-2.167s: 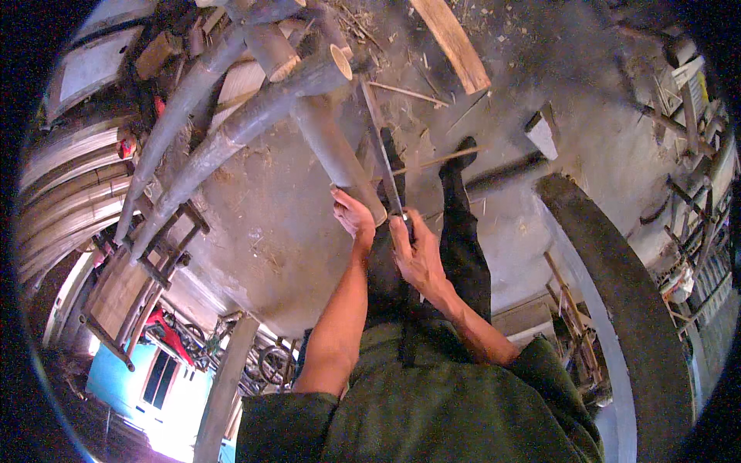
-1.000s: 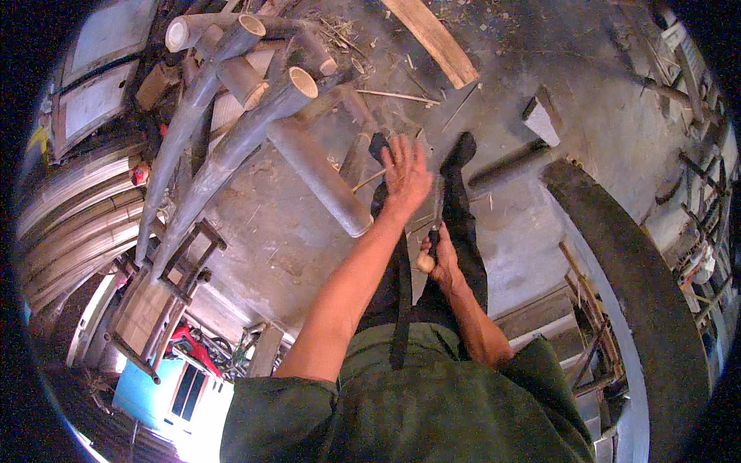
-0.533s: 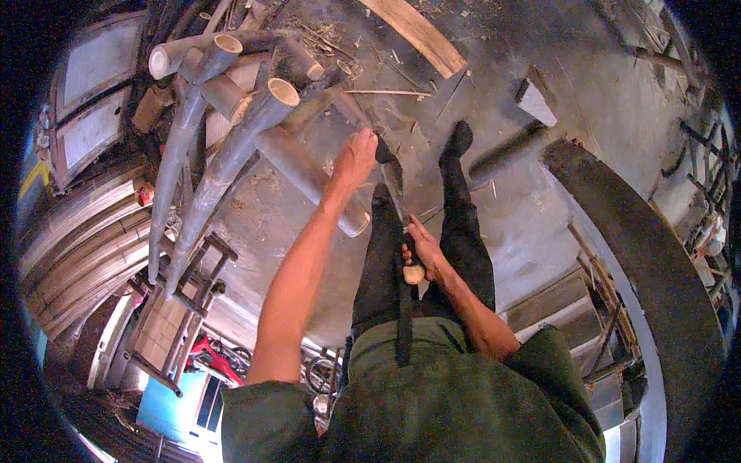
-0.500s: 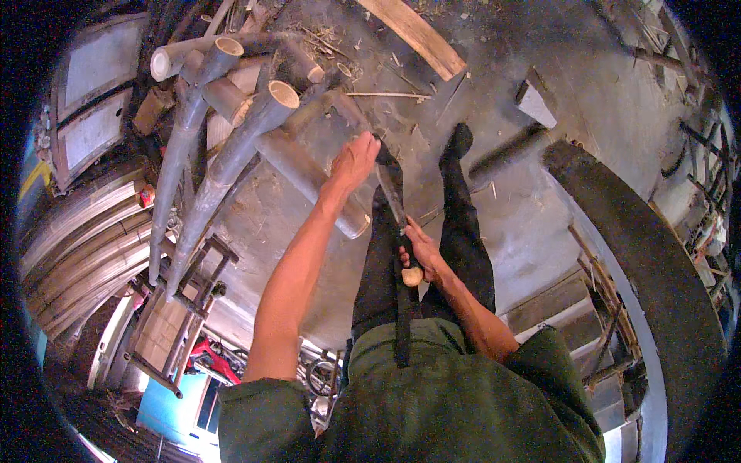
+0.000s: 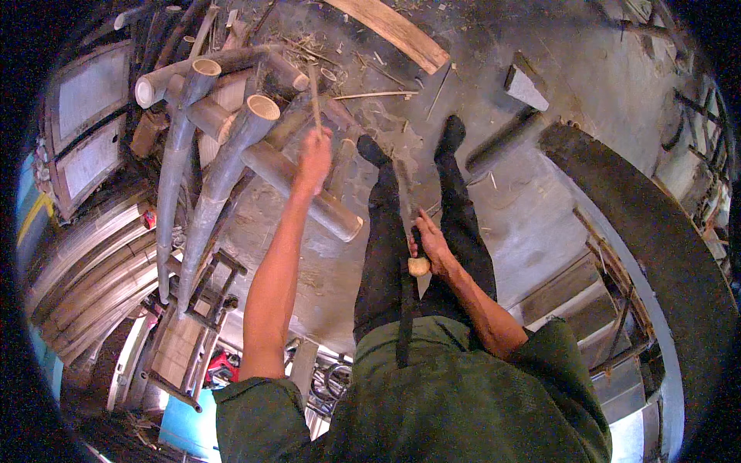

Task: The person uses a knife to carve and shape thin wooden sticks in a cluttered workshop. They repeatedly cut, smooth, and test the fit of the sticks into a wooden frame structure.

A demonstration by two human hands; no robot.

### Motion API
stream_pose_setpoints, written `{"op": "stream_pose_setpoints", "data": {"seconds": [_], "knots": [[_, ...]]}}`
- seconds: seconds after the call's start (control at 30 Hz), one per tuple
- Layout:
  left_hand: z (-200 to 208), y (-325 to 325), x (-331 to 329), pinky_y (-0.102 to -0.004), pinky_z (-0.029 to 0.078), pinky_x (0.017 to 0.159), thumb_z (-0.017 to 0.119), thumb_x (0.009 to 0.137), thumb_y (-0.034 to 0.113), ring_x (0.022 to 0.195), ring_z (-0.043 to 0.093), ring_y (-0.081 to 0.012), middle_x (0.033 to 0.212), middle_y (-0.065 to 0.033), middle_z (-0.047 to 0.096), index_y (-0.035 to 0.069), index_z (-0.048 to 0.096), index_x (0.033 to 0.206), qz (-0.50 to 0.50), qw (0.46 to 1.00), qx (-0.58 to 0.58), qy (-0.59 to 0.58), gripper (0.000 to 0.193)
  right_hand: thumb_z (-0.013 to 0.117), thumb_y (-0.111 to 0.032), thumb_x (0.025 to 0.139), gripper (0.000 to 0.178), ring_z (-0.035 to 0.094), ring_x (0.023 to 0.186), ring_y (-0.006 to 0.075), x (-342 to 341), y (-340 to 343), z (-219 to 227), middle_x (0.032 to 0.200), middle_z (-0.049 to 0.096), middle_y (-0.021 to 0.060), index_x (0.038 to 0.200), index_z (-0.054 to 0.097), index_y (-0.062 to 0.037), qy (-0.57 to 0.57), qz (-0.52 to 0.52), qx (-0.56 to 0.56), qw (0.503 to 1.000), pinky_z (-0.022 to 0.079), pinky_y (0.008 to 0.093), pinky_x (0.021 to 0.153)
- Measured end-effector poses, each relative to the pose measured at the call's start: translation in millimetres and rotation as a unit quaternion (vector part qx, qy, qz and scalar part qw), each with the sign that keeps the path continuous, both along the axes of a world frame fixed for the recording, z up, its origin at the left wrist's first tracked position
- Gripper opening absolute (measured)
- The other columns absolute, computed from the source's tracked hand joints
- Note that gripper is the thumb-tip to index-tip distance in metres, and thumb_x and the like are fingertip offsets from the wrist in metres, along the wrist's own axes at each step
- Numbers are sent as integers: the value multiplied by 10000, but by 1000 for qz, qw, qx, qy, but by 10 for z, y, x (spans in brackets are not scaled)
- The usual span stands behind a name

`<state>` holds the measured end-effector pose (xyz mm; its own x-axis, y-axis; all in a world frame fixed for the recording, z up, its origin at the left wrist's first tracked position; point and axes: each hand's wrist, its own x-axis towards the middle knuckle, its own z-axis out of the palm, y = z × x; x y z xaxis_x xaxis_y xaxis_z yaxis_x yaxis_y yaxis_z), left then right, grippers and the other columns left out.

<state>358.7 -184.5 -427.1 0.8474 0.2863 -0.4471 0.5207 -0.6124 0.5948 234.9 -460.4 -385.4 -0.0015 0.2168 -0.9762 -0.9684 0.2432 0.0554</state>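
Places are given relative to the tube [image 5: 332,211], a short length of bamboo on the floor. The left hand [image 5: 313,160], over the tube's middle in this view, is clenched around a thin stick [image 5: 315,94], which extends beyond the tube, away from the person. The right hand [image 5: 434,245], to the right of the tube's near end, grasps a knife [image 5: 405,197] by the handle; a pale, rounded butt [image 5: 418,267] shows below the fingers. The blade, to the right of the tube, is blurred, and its tip probably lies near the left foot [image 5: 373,150]. Two poles [image 5: 218,176] slant to the left of the tube. Beyond it lies a plank [image 5: 394,32]; to its right, well apart, are a block [image 5: 527,89] and a broad, dark beam [image 5: 644,204].
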Motion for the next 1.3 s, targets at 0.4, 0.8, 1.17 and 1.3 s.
{"op": "stream_pose_setpoints", "data": {"seconds": [0.4, 0.8, 1.17, 1.3], "knots": [[1483, 114, 136, -215, 386, 527, 510, 929, 125, 618, 480, -72, 763, -20, 555, 6, 576, 1123, 175, 980, -96, 12, 237, 432, -362, 986, 514, 415, 446, 99, -7, 385, 407, 639, 489, 26, 1460, 262, -258, 15, 66, 188, 980, 385, 258, 388], [1458, -20, -6, -206, 367, 547, 501, 961, 180, 624, 438, -58, 732, 8, 513, 18, 597, 1100, 212, 973, -91, -10, 234, 465, -385, 972, 513, 410, 458, 88, 12, 357, 542, 652, 472, 12, 1446, 284, -305, 34, 62, 199, 978, 392, 245, 399], [1413, -189, 23, -199, 367, 558, 492, 955, 150, 624, 434, -52, 728, 19, 501, 8, 607, 1094, 201, 976, -81, 12, 229, 458, -341, 978, 543, 444, 469, 110, -191, 340, 592, 640, 511, 33, 1467, 243, -241, 45, 39, 117, 991, 412, 278, 416], [1379, -241, -111, -213, 383, 577, 483, 943, 119, 643, 447, -62, 749, 10, 505, 28, 605, 1108, 180, 982, 9, 63, 225, 525, -343, 935, 475, 498, 478, 137, -333, 99, 189, 644, 550, 49, 1272, 435, -22, -119, 103, 37, 987, 423, 306, 438]]}}
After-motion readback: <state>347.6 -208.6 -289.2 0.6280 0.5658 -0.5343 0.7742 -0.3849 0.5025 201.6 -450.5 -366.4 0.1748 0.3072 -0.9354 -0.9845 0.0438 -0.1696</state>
